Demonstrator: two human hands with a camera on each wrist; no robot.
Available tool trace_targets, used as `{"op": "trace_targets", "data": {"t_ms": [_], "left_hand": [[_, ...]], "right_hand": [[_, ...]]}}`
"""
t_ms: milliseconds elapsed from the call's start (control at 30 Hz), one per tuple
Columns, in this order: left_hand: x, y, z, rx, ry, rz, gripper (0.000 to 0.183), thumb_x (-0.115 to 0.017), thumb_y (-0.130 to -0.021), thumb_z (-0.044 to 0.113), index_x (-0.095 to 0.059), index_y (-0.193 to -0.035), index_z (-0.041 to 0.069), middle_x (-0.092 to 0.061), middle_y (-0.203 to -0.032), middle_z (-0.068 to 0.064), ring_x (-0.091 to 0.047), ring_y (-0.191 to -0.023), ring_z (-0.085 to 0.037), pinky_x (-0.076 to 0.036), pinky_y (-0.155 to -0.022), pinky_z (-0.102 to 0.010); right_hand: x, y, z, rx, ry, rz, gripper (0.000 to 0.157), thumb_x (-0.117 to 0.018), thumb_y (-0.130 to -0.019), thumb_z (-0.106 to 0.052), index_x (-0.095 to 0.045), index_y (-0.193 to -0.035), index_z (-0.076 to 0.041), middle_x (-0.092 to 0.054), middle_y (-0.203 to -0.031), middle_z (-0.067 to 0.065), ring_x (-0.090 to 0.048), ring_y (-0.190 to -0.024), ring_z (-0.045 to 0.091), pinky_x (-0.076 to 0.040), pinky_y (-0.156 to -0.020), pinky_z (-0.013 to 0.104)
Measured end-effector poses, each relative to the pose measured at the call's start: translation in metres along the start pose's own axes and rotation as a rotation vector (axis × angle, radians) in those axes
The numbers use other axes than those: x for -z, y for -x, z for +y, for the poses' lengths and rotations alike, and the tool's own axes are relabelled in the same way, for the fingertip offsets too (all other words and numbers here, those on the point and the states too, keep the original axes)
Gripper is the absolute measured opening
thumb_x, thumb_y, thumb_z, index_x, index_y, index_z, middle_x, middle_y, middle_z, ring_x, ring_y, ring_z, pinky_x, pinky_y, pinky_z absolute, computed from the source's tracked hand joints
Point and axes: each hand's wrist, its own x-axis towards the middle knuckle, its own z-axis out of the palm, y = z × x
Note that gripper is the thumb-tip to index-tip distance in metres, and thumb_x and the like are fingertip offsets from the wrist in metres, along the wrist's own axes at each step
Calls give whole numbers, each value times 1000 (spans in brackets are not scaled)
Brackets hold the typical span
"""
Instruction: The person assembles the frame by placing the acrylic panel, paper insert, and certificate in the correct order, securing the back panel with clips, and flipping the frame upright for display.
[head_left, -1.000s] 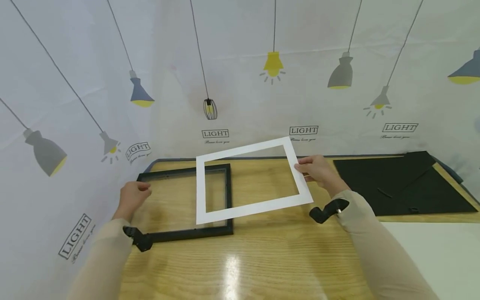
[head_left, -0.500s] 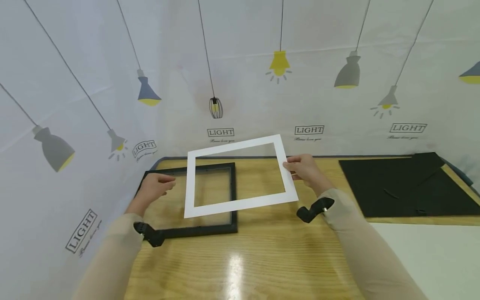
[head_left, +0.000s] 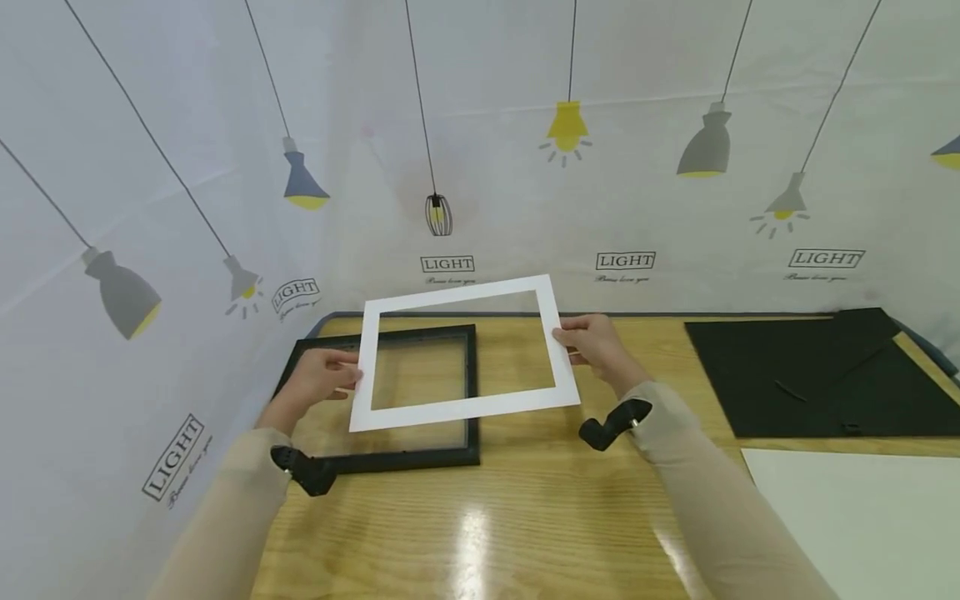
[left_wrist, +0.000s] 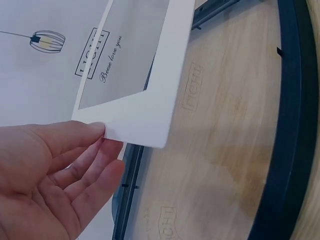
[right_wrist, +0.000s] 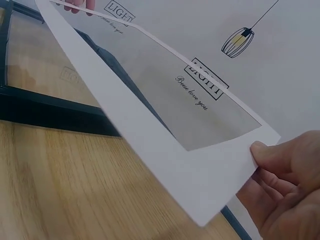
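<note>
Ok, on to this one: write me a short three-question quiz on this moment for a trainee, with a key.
1. What do the left hand and right hand hold up between them?
2. True or false: the black panel is set inside the black frame.
3. Fill in the blank: the word printed in boxes on the wall covering is ____.

Key
1. A white mat with a cut-out window, pinched at its left and right edges and tilted.
2. False; the panel lies on the table, off to the right of the frame.
3. LIGHT.
</note>
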Motion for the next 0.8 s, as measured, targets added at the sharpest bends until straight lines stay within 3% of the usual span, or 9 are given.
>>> {"op": "trace_targets", "data": {"t_ms": [200,500,800], "left_hand": [[4,2,-11,6,31,45,41,-59,-88,3,-49,-126,-7,-61,-104,-22,-61,-81,-17,-53,-75,-37],[15,1,-31,28,99,50,43,-60,-87,2,-47,-126,-10,-62,-89,-10,-58,-72,-9,-52,-76,-39],[20,2,-45,91,82,91,43,-58,-87,-1,-46,-128,-10,-60,-98,-17,-58,-72,-11,-54,-73,-34]], "right_hand": [[-12,1,3,-7,-77,-56,35,-59,-89,-9,-53,-118,9,-61,-86,8,-61,-67,11,-53,-57,24],[-29,-1,5,-8,-122,-143,36,-59,-88,-7,-49,-118,11,-62,-81,7,-63,-67,14,-53,-55,23],[-44,-2,7,-33,-113,-183,37,-59,-88,-6,-48,-120,9,-59,-83,6,-62,-73,18,-55,-61,28]]}}
